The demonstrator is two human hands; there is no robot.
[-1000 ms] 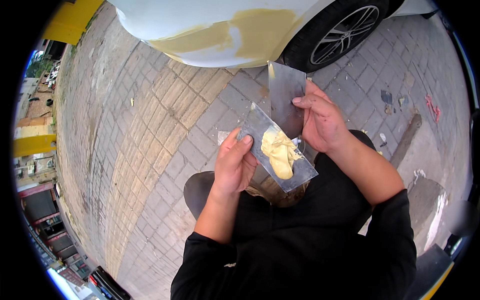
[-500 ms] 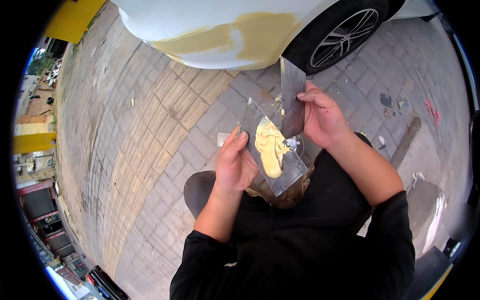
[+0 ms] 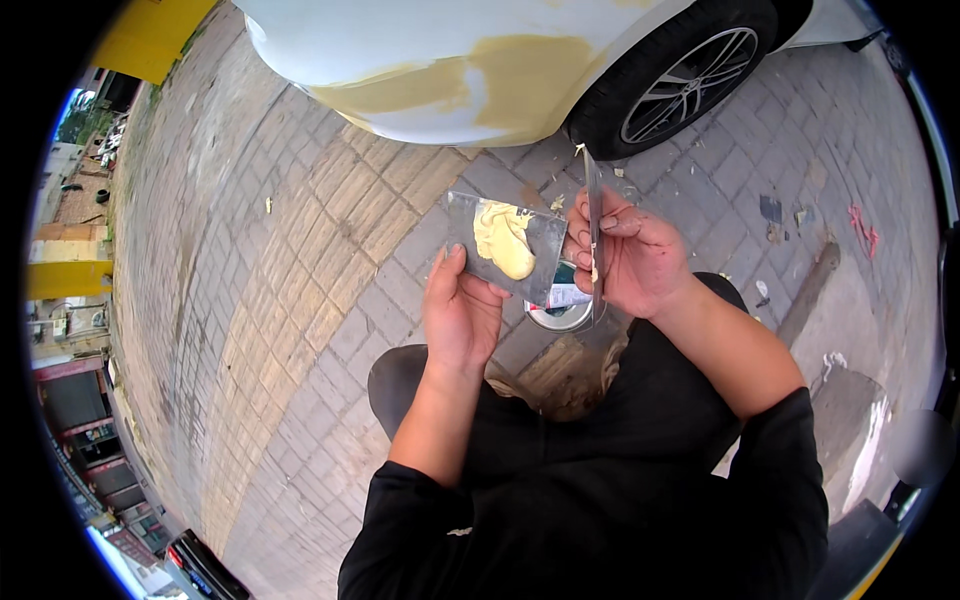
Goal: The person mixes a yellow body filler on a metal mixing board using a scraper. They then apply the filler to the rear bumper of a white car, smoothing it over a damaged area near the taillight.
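Note:
My left hand (image 3: 462, 312) is closed on the lower left edge of a flat grey rectangular plate (image 3: 545, 262), thumb on top. A thick lump of pale yellow body filler (image 3: 508, 243) lies on the plate. My right hand (image 3: 645, 255) grips a thin metal spreader (image 3: 594, 220) between thumb and fingers. It stands nearly edge-on to me, with a little filler along its edge, just right of the plate. Beyond both hands is a white car bumper (image 3: 420, 40) with dull yellow filler (image 3: 525, 85) spread across its lower part.
Below the hands a round can (image 3: 562, 315) stands on the ground, partly hidden by plate and spreader. The car's wheel (image 3: 690, 85) is at the far right. Scraps and a red rag (image 3: 863, 230) lie on the grey paving (image 3: 740, 190). A dark car (image 3: 205, 570) is at lower left.
The plate has turned flatter and shifted up and left with my left hand. My right hand has rotated the spreader from showing its face to edge-on. More of the can shows.

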